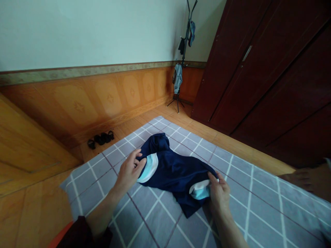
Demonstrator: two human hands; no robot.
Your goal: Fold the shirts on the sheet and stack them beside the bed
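Pulling with the right hand (219, 191), which pinches one end of the navy garment (173, 172) lying crumpled on the checked bedcover (240, 179), could skew it, since the left hand (132, 168) (whether it grips, I cannot tell) may slip.

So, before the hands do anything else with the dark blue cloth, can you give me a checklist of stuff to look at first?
1. Dark blue cloth lying on the checked sheet: ok.
2. Right hand holding the cloth: ok, it pinches the edge beside a light blue patch.
3. Left hand gripping too: cannot tell; it's at the other end, but its hold isn't clear.
4. Cloth flat and smooth: not ok, it's creased and bunched near the far end.
5. Black shoes off the sheet: ok, they're on the floor.
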